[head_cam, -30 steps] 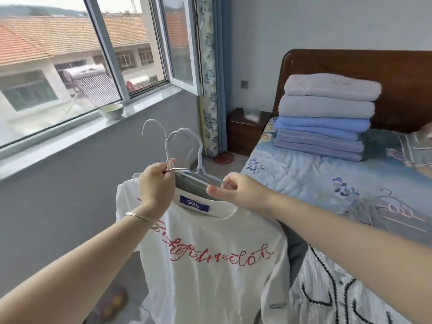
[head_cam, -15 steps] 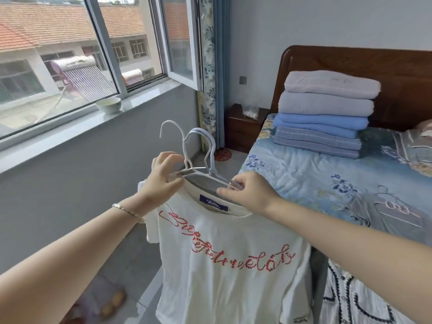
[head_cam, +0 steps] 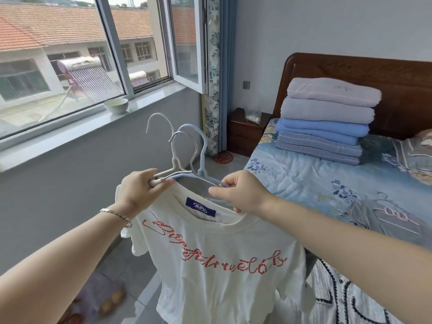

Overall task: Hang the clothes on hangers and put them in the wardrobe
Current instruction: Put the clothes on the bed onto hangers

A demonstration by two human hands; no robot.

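Observation:
A white T-shirt (head_cam: pixel 222 260) with red script lettering and a blue neck label hangs in front of me. Above its collar sit three thin hangers (head_cam: pixel 184 155), white and pale blue, bunched together with hooks up. My left hand (head_cam: pixel 142 190) grips the left ends of the hangers along with the shirt's shoulder. My right hand (head_cam: pixel 240 192) pinches the right arm of a blue hanger at the collar's edge. A grey garment with a hanger (head_cam: pixel 392 213) on it lies on the bed. A white garment with black pattern (head_cam: pixel 346 300) lies at the lower right.
The bed (head_cam: pixel 304 174) with a floral blue cover stands at right, carrying a stack of folded quilts (head_cam: pixel 325 120) against the wooden headboard. A dark nightstand (head_cam: pixel 245 132) fills the corner. A bowl (head_cam: pixel 116 105) sits on the windowsill at left. Slippers (head_cam: pixel 109 302) lie on the floor below.
Both hands have carried the shirt and hangers to the right and a little higher. The left hand has closed more firmly on the hanger ends; the view has tilted down.

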